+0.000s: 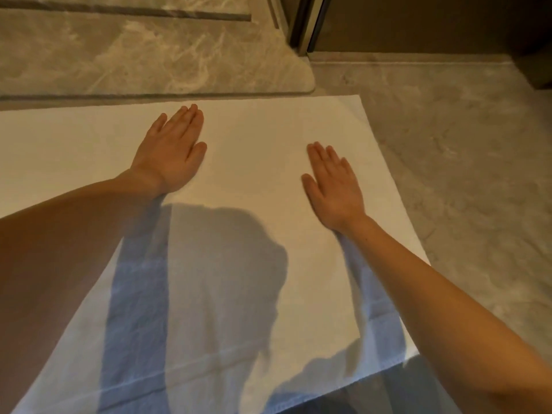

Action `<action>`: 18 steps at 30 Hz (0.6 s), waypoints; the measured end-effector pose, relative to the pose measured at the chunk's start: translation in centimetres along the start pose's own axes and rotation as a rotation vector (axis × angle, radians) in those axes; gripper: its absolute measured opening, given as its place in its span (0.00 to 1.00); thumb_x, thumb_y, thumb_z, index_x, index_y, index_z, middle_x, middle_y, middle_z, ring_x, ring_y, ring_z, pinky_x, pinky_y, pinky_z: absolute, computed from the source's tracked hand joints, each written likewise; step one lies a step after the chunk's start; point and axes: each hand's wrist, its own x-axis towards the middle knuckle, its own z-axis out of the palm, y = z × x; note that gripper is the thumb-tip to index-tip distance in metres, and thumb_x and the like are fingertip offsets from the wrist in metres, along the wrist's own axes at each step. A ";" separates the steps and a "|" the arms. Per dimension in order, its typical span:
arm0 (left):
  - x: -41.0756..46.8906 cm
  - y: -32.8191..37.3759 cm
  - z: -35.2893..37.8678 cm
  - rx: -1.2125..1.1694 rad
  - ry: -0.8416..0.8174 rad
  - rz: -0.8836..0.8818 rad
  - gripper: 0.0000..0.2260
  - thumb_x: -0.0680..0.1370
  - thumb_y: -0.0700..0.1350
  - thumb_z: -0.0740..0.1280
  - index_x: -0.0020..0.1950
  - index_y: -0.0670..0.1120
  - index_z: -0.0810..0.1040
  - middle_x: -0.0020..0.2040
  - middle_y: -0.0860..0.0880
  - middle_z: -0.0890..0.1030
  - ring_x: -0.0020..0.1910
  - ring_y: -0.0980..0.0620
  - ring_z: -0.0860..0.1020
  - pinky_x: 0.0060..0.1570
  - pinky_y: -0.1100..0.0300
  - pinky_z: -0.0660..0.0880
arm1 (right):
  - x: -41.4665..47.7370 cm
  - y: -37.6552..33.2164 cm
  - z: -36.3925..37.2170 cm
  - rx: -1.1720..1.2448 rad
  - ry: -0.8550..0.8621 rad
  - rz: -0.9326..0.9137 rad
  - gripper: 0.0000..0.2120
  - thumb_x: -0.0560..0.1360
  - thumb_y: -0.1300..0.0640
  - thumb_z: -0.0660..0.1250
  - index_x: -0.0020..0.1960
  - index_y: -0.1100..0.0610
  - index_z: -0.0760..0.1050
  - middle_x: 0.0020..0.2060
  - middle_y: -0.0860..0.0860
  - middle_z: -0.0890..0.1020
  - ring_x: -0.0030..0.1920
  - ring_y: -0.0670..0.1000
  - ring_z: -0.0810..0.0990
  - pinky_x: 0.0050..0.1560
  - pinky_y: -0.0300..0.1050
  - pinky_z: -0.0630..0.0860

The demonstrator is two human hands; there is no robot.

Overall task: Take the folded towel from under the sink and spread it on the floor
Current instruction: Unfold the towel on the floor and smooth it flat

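A white towel [254, 162] lies unfolded and flat on the marble floor, filling most of the view. My left hand [171, 150] rests palm down on its upper left part, fingers straight and close together. My right hand [334, 186] lies flat on the towel's right half, fingers slightly apart. Neither hand holds anything. My arms and head cast shadows over the near half of the towel.
A raised marble step with a rounded corner [298, 82] runs along the towel's far edge. A dark metal door frame [304, 25] stands behind it. Grey marble floor [463, 159] extends to the right, up to a dark wall base [418, 56].
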 end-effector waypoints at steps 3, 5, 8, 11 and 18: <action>0.1 0.1 -0.1 0.013 -0.006 -0.005 0.26 0.84 0.51 0.48 0.81 0.43 0.49 0.81 0.46 0.49 0.79 0.51 0.46 0.77 0.51 0.43 | -0.5 1.8 -0.3 0.016 0.009 0.086 0.28 0.83 0.46 0.46 0.80 0.53 0.48 0.79 0.50 0.53 0.79 0.51 0.48 0.77 0.47 0.43; -0.1 0.6 -0.6 0.042 -0.012 -0.022 0.26 0.84 0.50 0.48 0.80 0.42 0.49 0.81 0.44 0.49 0.79 0.49 0.47 0.77 0.50 0.42 | -0.3 1.7 -0.3 0.029 0.007 0.083 0.28 0.82 0.45 0.45 0.80 0.53 0.48 0.79 0.50 0.53 0.79 0.51 0.47 0.77 0.48 0.43; -1.2 4.5 -1.1 0.045 0.088 -0.018 0.26 0.83 0.47 0.48 0.79 0.39 0.52 0.80 0.41 0.52 0.79 0.44 0.51 0.77 0.47 0.43 | -0.5 1.5 -0.3 0.024 0.004 0.086 0.28 0.82 0.46 0.46 0.80 0.53 0.48 0.79 0.50 0.53 0.79 0.51 0.47 0.77 0.48 0.43; -3.2 11.6 0.0 -0.055 0.123 0.146 0.27 0.80 0.49 0.47 0.79 0.40 0.57 0.79 0.42 0.57 0.78 0.44 0.56 0.76 0.47 0.46 | -0.2 1.8 -0.3 0.013 0.016 0.089 0.28 0.82 0.46 0.47 0.80 0.53 0.48 0.79 0.50 0.53 0.79 0.52 0.48 0.77 0.48 0.43; -5.5 14.4 3.2 -0.011 0.035 0.067 0.27 0.82 0.50 0.46 0.80 0.43 0.50 0.81 0.44 0.50 0.80 0.47 0.48 0.77 0.48 0.43 | -0.3 1.0 -1.0 0.050 0.007 0.140 0.28 0.83 0.49 0.50 0.80 0.55 0.49 0.79 0.53 0.53 0.79 0.53 0.48 0.77 0.49 0.43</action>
